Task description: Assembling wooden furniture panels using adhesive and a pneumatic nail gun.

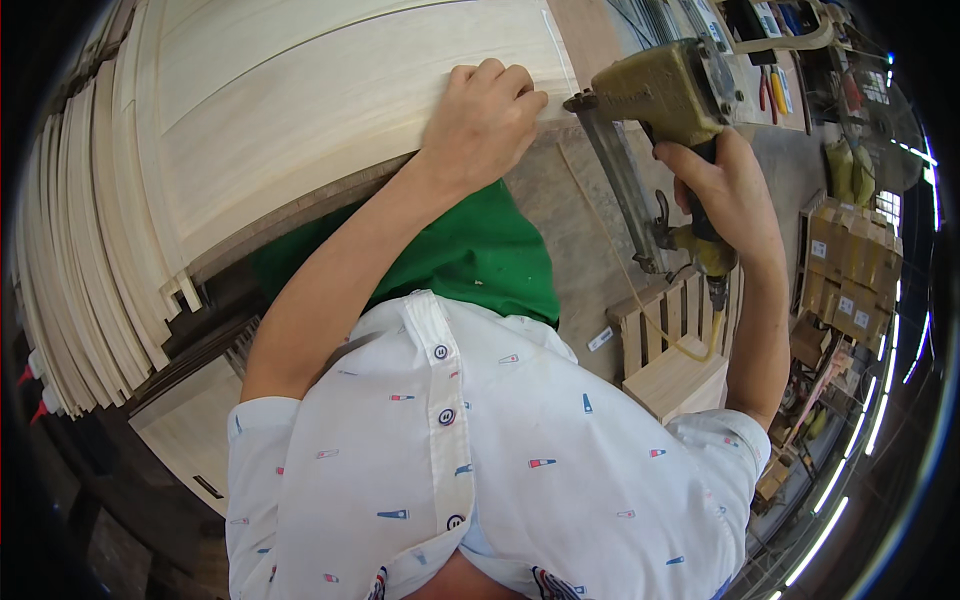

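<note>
A pale wooden panel point(300, 120) lies in front of me, with thin dark seam lines running along it. Near its right end rests my left hand point(485, 122), its fingers curled down against the wood; what they hold, if anything, is hidden. My right hand point(735, 195) is wrapped around the grip of an olive-coloured pneumatic nail gun point(660, 90). The nose of the gun is close to the panel's right end, and its long magazine slants down toward me. A yellowish air hose point(716, 335) hangs from the bottom of the grip.
Many thin wooden strips point(85, 240) stand stacked at the left. Right of me are a slatted pallet point(650, 320) with boards point(680, 385) on it, and cardboard boxes point(850, 265) farther off. Pliers point(770, 90) lie on a far-right surface beside a large fan point(885, 135).
</note>
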A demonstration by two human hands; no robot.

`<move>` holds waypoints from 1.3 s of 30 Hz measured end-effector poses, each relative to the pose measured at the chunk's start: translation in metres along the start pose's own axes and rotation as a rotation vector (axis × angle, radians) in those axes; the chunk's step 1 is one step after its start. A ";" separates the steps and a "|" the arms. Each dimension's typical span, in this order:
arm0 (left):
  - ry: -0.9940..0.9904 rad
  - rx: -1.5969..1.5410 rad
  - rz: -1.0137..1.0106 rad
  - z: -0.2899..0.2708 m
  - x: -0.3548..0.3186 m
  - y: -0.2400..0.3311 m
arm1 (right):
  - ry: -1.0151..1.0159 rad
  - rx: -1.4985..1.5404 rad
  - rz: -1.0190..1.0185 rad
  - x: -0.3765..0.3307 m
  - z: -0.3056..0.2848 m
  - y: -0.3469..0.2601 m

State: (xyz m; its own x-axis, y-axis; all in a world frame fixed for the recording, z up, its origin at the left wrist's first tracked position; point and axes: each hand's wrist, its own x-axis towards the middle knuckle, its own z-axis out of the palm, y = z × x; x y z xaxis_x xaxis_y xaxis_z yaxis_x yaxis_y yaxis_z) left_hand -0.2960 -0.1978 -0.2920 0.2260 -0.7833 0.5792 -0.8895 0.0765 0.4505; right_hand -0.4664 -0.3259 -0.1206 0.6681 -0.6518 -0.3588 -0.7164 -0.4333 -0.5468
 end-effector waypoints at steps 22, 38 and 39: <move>-0.089 0.305 -0.462 -0.262 -0.208 -0.057 | -0.093 0.222 -0.308 -0.006 0.068 -0.094; -0.024 0.259 -0.401 -0.255 -0.220 -0.075 | -0.435 0.036 -0.498 -0.009 0.167 -0.211; -0.022 0.246 -0.410 -0.255 -0.219 -0.075 | -0.434 0.033 -0.500 -0.011 0.169 -0.215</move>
State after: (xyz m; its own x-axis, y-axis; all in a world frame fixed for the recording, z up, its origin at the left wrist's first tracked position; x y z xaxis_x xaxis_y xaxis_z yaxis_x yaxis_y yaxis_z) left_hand -0.1775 0.1254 -0.2790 0.5717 -0.7314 0.3718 -0.7970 -0.3875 0.4632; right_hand -0.2858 -0.1208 -0.1271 0.9437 -0.0642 -0.3245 -0.2972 -0.5950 -0.7467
